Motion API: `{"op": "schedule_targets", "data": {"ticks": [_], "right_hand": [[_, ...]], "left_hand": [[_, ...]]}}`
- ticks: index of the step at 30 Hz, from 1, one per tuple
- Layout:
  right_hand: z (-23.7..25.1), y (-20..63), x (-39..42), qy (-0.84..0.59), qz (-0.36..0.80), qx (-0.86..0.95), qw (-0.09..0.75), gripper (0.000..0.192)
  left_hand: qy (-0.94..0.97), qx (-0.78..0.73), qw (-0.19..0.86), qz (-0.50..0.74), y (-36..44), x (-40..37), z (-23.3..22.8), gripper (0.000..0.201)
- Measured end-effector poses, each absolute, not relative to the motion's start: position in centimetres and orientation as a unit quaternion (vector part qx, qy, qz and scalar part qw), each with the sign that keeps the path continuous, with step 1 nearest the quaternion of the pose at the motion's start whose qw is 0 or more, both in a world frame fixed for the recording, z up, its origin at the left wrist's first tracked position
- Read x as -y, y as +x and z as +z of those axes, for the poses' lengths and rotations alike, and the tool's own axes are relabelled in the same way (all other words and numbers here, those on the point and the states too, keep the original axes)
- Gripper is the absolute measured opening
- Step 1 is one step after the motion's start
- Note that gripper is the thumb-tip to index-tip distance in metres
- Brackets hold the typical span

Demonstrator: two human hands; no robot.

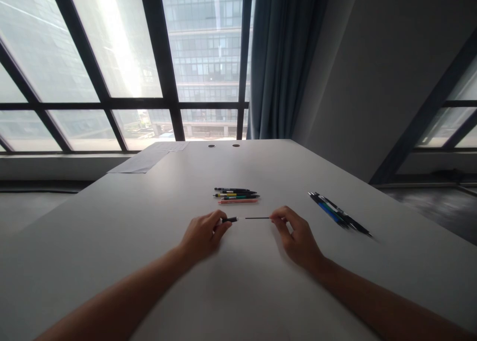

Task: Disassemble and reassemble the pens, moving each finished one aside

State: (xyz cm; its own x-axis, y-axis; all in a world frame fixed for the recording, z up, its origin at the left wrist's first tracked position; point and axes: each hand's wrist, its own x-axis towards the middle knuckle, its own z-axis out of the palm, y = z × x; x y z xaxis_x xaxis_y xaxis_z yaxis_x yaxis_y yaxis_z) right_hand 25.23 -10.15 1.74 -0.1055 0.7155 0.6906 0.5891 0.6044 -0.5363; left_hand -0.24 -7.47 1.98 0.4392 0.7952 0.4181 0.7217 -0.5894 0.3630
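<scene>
My left hand (204,233) pinches a dark pen barrel (230,220), whose pale end points right. Between thumb and fingertips, my right hand (296,236) grips a thin dark pen refill (257,218). The refill lies level, in line with the barrel, its pale tip close to the barrel's end. Whether the two touch I cannot tell. Just beyond my hands lies a row of several pens (235,192), with a pink pen (238,201) nearest me. To the right of my right hand rests a second group of pens (337,213), black, blue and green, lying slanted.
Everything lies on a long white table (167,291). Sheets of paper (139,161) lie at its far left edge, and two round dark fittings (211,146) sit near the far end. Behind stand large windows (208,48) and a blue-grey curtain (283,63).
</scene>
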Motion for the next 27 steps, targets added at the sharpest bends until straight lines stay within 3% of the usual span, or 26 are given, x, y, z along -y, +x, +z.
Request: {"op": "schedule_targets", "data": {"ticks": [19,27], "right_hand": [[2.6,23.7,11.6,-0.283,0.042,0.817,0.500,0.022],[2.0,23.2,11.9,-0.308,0.065,0.824,0.472,0.026]], "left_hand": [[0.893,-0.331,0.030,0.303,0.3,8.2,1.9,0.020],[0.909,-0.277,0.010,0.311,0.4,8.4,2.2,0.020]]}}
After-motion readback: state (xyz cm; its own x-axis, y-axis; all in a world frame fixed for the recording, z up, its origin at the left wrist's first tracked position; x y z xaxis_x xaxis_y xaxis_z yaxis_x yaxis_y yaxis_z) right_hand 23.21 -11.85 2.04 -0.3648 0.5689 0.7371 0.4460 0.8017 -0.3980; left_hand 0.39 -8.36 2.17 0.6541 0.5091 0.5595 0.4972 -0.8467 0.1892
